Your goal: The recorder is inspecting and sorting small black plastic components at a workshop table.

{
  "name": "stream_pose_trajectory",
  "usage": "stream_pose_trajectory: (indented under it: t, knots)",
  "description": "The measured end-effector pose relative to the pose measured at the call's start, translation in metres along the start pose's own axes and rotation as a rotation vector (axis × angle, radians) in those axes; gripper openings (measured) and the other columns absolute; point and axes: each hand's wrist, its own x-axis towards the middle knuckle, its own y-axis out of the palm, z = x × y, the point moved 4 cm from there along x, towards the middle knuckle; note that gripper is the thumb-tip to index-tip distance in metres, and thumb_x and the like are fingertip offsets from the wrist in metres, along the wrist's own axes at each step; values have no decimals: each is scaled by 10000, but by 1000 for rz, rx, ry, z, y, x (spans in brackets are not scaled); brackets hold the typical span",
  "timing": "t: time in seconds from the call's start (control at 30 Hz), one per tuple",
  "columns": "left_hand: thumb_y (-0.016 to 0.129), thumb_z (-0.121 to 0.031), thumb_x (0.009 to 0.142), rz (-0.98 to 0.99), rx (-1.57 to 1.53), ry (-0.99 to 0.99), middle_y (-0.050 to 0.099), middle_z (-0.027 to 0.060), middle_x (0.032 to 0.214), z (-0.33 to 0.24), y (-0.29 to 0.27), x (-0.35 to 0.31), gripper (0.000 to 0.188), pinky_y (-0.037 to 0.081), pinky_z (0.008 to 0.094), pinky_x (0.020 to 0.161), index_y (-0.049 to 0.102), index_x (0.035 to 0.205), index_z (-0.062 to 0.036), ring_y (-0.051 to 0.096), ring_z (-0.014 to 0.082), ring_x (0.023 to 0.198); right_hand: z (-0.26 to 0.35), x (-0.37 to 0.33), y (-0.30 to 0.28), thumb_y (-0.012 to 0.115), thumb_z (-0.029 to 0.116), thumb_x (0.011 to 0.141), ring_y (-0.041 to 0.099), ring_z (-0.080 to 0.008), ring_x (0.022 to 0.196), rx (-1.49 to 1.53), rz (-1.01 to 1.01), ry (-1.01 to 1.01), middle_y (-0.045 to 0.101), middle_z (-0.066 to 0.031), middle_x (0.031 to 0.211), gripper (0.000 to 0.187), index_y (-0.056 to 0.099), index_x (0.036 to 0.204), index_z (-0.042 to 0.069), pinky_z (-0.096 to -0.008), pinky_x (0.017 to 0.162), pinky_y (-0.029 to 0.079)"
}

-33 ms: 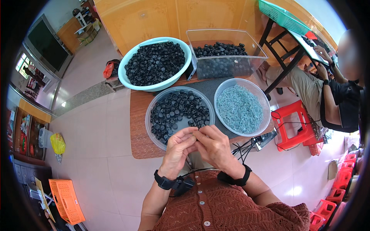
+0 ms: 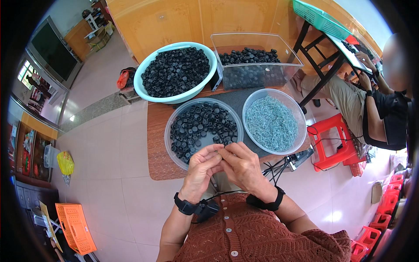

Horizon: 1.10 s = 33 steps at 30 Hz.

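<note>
- Head view: black caps (image 2: 205,118) lie in a clear bowl (image 2: 206,140) before you.
- Your left hand (image 2: 199,169), fingers bent, meets your right hand (image 2: 241,166), likewise curled; whether they grip anything, one cannot tell.
- Silvery screws (image 2: 273,124) heap beyond, rightward.

Rust-brown openwork knit top (image 2: 266,229) with pale round buttons (image 2: 235,253), black wrist straps (image 2: 185,205)

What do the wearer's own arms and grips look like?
Left grip and right grip: no gloves. Left wristband: black, boxy. Right wristband: black strap. A thin black cable runs between the wrists. Forearms bare; right sleeve rust-brown openwork knit.
</note>
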Motion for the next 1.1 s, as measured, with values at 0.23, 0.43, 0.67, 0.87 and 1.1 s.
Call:
stream_pose_trajectory:
  t: [0.23,0.43,0.67,0.87,1.1]
  knots:
    - [599,-64,870,43,73,-34,636,95,1051,-8,-8,-4,282,548,298,786,568,1143,-1,636,150,900,1,-1,8,642,-9,642,533,-229,700,39,-4,-53,514,-62,778,197,608,836,-2,-336,572,476]
    - [618,-52,857,52,72,-4,647,85,1011,-8,-11,-3,293,544,274,764,569,1142,-2,635,133,880,-4,0,9,658,-36,630,573,-252,697,185,-35,3,566,-88,805,247,635,874,-6,-339,583,492]
    - [616,-17,849,-6,69,108,649,79,967,-1,-9,-8,267,534,247,747,554,1109,-8,633,120,843,-3,-5,12,674,-30,638,590,-263,713,216,-16,90,574,-99,808,247,639,882,-6,-341,599,501]
    - [608,-30,857,9,77,112,641,78,982,-1,-9,-9,239,528,264,738,535,1084,-24,625,128,853,0,-5,12,675,-27,645,592,-264,719,204,-18,88,570,-98,808,243,640,884,-1,-344,598,503]
    - [604,-138,885,-23,143,69,615,124,1073,-17,-4,-17,382,530,298,794,458,1220,-27,624,178,935,-16,13,-12,686,18,672,602,-273,688,191,7,129,581,-113,788,210,650,878,16,-346,605,497]
